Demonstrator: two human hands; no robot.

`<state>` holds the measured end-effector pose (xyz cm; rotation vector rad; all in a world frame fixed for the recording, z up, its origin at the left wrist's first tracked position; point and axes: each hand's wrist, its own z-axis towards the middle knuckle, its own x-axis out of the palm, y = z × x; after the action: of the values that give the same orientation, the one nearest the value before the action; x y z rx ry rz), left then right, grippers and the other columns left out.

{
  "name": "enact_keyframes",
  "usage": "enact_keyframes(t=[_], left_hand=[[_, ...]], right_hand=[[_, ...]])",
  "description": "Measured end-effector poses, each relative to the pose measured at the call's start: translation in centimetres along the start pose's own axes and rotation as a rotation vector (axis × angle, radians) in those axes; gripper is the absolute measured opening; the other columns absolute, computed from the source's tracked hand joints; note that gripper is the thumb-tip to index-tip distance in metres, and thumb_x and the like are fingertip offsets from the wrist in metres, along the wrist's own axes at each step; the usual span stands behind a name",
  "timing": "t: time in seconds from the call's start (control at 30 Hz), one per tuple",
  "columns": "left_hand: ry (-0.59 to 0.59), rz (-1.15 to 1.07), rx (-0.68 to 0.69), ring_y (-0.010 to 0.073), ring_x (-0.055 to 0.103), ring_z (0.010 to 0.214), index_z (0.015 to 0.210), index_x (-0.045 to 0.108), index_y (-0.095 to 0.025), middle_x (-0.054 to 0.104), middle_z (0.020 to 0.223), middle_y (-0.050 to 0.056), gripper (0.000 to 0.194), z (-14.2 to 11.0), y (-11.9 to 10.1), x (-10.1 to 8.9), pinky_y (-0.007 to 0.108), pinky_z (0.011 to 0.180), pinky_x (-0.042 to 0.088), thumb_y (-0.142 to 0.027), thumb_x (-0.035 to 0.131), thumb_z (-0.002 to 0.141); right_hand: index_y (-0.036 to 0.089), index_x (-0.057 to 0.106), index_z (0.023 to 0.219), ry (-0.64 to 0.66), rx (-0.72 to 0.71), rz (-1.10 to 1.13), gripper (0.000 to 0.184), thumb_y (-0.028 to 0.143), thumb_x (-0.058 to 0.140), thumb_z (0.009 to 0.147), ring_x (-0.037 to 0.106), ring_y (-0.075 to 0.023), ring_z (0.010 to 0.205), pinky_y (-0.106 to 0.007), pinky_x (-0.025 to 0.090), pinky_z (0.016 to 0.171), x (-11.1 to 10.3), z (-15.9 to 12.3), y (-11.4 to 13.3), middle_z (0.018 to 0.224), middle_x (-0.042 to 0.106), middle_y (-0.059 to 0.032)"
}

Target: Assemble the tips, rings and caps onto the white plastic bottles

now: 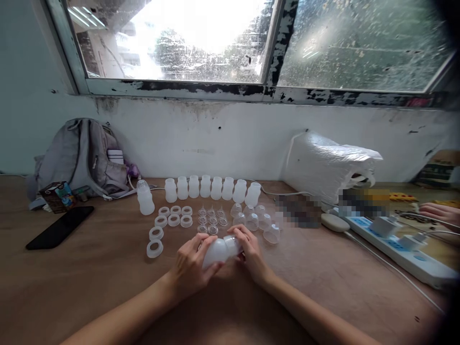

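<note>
A translucent white baby bottle (215, 254) lies tilted on its side between my two hands, just above the table's near middle. My left hand (190, 262) is wrapped round its body. The fingers of my right hand (251, 251) close round its clear top end (233, 244); part of that end is hidden. Beyond my hands lie several clear bottle nipples (212, 230), with white collar rings (154, 248) to their left and clear domed caps (271, 234) to their right. Behind them stands a row of open bottle bodies (205, 186). One capped bottle (145, 199) stands at the row's left.
At left are a grey backpack (77, 153), a drink carton (57, 196) and a black phone (60, 228). A white plastic bag (319, 165) leans on the wall. Right of me, a power strip (427, 268) has plugs and cables; another person's hand (440, 213) shows beyond it.
</note>
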<state>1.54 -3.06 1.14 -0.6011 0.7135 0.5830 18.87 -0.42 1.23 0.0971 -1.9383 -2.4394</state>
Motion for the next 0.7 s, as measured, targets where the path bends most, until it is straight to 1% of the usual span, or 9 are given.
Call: enact_keyframes(t=[0.07,0.13,0.23,0.3,0.37,0.47,0.53,0.6,0.7], left_hand=[[0.044,-0.099,-0.066,0.0215,0.046,0.104,0.122,0.034,-0.017,0.043,0.114,0.011,0.043,0.3,0.2,0.1,0.035,0.088,0.041,-0.032,0.040,0.083],[0.096,-0.206,-0.110,0.0209,0.039,0.112,0.127,0.028,-0.017,0.039,0.119,0.012,0.043,0.4,0.4,0.3,0.037,0.095,0.035,-0.028,0.033,0.086],[0.166,-0.368,-0.146,0.0195,0.041,0.109,0.125,0.031,-0.019,0.043,0.116,0.010,0.038,0.5,0.8,0.4,0.035,0.095,0.034,-0.027,0.029,0.088],[0.198,-0.457,-0.169,0.0198,0.045,0.105,0.122,0.034,-0.020,0.047,0.114,0.009,0.037,0.6,1.2,0.5,0.035,0.092,0.036,-0.030,0.035,0.087],[0.214,-0.511,-0.203,0.0210,0.047,0.103,0.119,0.036,-0.020,0.049,0.113,0.008,0.041,0.6,1.7,0.5,0.035,0.090,0.038,-0.033,0.046,0.081],[0.245,-0.560,-0.253,0.0216,0.049,0.099,0.113,0.039,-0.019,0.052,0.109,0.007,0.048,0.8,2.2,0.3,0.034,0.086,0.040,-0.036,0.058,0.073],[0.253,-0.592,-0.281,0.0204,0.052,0.096,0.112,0.037,-0.020,0.054,0.106,0.006,0.051,0.9,2.3,0.1,0.033,0.082,0.042,-0.036,0.061,0.070],[0.246,-0.615,-0.304,0.0186,0.054,0.091,0.114,0.033,-0.021,0.056,0.102,0.004,0.055,1.0,2.2,0.0,0.031,0.078,0.045,-0.036,0.062,0.069],[0.220,-0.565,-0.316,0.0177,0.055,0.087,0.115,0.032,-0.022,0.057,0.098,0.004,0.056,1.0,2.0,0.3,0.031,0.076,0.045,-0.037,0.061,0.069]], right_hand=[[0.018,0.051,0.083,0.063,0.048,0.102,0.029,0.046,0.044,0.079,0.035,-0.0061,0.042,-0.018,0.028,0.036,-0.4,0.5,0.3,0.060,0.043,0.0038],[0.018,0.050,0.090,0.153,0.045,0.206,0.032,0.047,0.043,0.079,0.039,-0.0069,0.045,-0.019,0.033,0.038,-0.6,0.8,0.6,0.064,0.045,0.0022],[0.019,0.050,0.101,0.286,0.008,0.273,0.034,0.044,0.047,0.078,0.044,-0.0092,0.055,-0.021,0.040,0.044,-0.8,0.7,0.9,0.071,0.047,0.0001],[0.020,0.049,0.105,0.335,-0.007,0.250,0.036,0.039,0.053,0.076,0.046,-0.0102,0.060,-0.022,0.042,0.048,-0.8,0.6,1.0,0.076,0.049,-0.0012],[0.020,0.050,0.107,0.391,-0.003,0.208,0.038,0.035,0.057,0.073,0.048,-0.0106,0.062,-0.022,0.043,0.049,-0.7,0.5,0.8,0.080,0.051,-0.0020],[0.019,0.050,0.108,0.474,0.028,0.159,0.041,0.032,0.060,0.071,0.048,-0.0088,0.057,-0.022,0.042,0.047,-0.5,0.4,0.2,0.077,0.050,-0.0003],[0.019,0.049,0.108,0.489,0.040,0.151,0.041,0.033,0.060,0.070,0.047,-0.0076,0.052,-0.021,0.041,0.044,-0.4,0.5,-0.2,0.074,0.049,0.0006],[0.018,0.049,0.106,0.474,0.037,0.158,0.040,0.034,0.060,0.070,0.047,-0.0073,0.051,-0.020,0.040,0.042,-0.4,0.6,-0.6,0.074,0.049,0.0006],[0.018,0.049,0.104,0.467,0.047,0.166,0.040,0.033,0.060,0.069,0.047,-0.0072,0.049,-0.020,0.039,0.039,-0.5,0.9,-1.1,0.073,0.049,0.0009]])
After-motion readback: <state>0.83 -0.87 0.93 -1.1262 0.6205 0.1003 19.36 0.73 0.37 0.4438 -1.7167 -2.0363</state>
